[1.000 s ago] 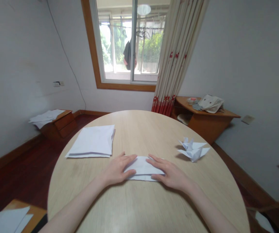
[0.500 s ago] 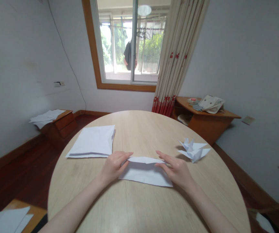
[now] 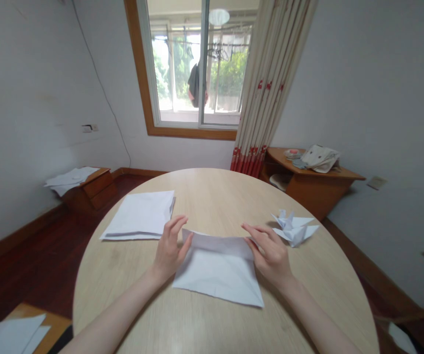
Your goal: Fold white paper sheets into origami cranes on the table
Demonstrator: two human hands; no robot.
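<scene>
Okay, I had the white paper sheet [image 3: 217,275] lying on the round wooden table [image 3: 212,196] near me, its upper flap [image 3: 215,243] raised; my right hand [image 3: 271,255] pinched the flap's right end, my left hand [image 3: 169,248] curled at its left end, grip unclear, a paper crane [image 3: 293,230] just beside on the right

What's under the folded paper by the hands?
The folded paper lies on the round wooden table; whatever is directly beneath it is covered and cannot be seen.

Behind the grip we see a bare left forearm [image 3: 118,307] and right forearm [image 3: 317,314], narrowing to a slim left hand [image 3: 168,250] and right hand [image 3: 272,256] with long fingers
</scene>
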